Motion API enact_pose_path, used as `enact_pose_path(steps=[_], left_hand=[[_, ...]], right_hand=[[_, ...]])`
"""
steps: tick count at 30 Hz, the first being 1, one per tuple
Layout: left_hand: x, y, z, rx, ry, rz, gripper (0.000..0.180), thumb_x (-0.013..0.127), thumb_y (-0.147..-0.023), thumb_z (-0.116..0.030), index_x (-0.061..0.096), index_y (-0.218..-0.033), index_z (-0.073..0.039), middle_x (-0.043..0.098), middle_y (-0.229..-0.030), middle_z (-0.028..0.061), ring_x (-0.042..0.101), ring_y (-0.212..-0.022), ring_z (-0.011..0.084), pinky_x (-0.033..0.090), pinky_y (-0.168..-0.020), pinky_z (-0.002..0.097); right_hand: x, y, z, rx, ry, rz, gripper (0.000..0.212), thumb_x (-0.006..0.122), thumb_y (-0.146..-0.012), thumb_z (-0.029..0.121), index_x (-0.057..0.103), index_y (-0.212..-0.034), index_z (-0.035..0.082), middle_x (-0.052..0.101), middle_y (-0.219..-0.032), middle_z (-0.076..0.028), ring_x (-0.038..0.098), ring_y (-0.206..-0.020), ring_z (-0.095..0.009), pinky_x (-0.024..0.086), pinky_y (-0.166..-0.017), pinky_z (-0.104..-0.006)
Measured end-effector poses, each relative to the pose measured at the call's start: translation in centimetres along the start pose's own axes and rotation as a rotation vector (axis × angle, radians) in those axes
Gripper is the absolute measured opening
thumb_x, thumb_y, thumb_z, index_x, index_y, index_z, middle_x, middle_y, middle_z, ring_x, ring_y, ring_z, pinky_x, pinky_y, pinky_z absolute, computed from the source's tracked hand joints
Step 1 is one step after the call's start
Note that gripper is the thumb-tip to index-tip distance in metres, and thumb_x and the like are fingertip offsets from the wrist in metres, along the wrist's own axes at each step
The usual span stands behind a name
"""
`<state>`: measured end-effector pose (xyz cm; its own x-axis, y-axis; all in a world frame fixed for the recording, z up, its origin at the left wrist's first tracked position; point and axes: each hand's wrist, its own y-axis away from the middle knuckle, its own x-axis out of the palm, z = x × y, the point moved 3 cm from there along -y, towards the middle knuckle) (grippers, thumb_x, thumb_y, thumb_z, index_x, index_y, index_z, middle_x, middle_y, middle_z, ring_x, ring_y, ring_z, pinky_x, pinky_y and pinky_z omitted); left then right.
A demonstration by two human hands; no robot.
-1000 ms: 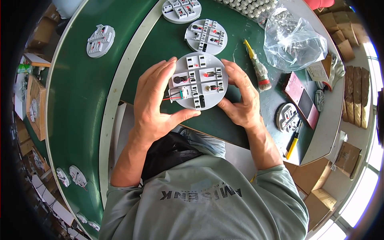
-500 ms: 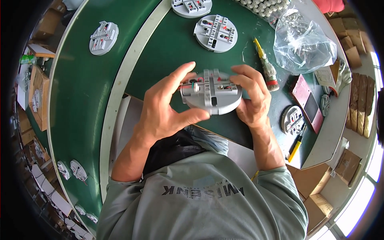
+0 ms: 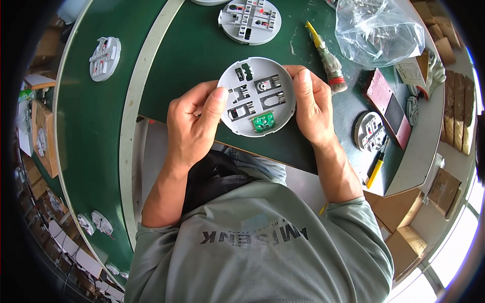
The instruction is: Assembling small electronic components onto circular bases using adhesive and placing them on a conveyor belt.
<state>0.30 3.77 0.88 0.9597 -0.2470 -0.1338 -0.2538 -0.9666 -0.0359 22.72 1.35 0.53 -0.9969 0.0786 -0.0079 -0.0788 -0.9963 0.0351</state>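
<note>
Between my two hands I hold a round grey plastic base (image 3: 256,107) above the table's near edge. Its hollow side faces up, showing metal contacts in rectangular slots and a small green circuit board (image 3: 263,121) by the near rim. My left hand (image 3: 196,118) grips the left rim, thumb on top. On the right rim my right hand (image 3: 313,103) is closed, its thumb along the edge. The fingertips under the base are hidden. Beyond it lies another round grey base (image 3: 249,21), ribbed side up, with small red parts.
Right of my hands lie a brush (image 3: 331,68) with a wrapped yellow handle, a clear plastic bag (image 3: 379,35), a reddish block (image 3: 386,106), a darker round base (image 3: 370,131) and a yellow screwdriver (image 3: 376,169). A green belt (image 3: 108,136) on the left carries more bases (image 3: 105,59).
The base has been turned over: its ribbed side faced up before, and now its hollow side with the circuit board does. Both hands have closed on its rim. The whole view has shifted slightly.
</note>
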Motion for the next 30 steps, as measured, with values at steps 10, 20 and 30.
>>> enact_pose_path(steps=[10,20,30], left_hand=[[0.4,-0.3,0.5,0.03,-0.001,-0.035,0.033,0.065,-0.11,-0.027,0.075,-0.109,0.005,0.061,-0.073,-0.0036,0.047,-0.067,0.002,0.038,-0.058,0.0219],[0.3,-0.7,0.4,0.046,-0.024,-0.034,0.036,0.062,-0.111,-0.028,0.075,-0.108,0.005,0.061,-0.072,-0.0025,0.049,-0.066,0.0032,0.039,-0.058,0.0229],[0.6,-1.2,0.4,0.056,-0.037,-0.02,0.038,0.058,-0.113,-0.028,0.072,-0.097,0.003,0.054,-0.068,-0.0043,0.044,-0.065,0.0036,0.036,-0.057,0.025]], right_hand=[[-0.3,-0.3,-0.1,0.016,0.019,0.007,0.053,0.047,-0.116,0.043,0.072,-0.114,-0.004,0.07,-0.089,-0.001,0.06,-0.078,-0.005,0.05,-0.07,-0.0237],[-0.5,-0.6,0.2,0.029,-0.059,0.029,0.052,0.05,-0.115,0.044,0.072,-0.111,-0.003,0.068,-0.081,-0.001,0.059,-0.068,-0.007,0.048,-0.061,-0.0241],[-1.1,-0.8,0.3,0.08,-0.118,0.069,0.049,0.049,-0.116,0.04,0.07,-0.12,-0.003,0.073,-0.093,0.0,0.06,-0.082,-0.004,0.048,-0.076,-0.0207]])
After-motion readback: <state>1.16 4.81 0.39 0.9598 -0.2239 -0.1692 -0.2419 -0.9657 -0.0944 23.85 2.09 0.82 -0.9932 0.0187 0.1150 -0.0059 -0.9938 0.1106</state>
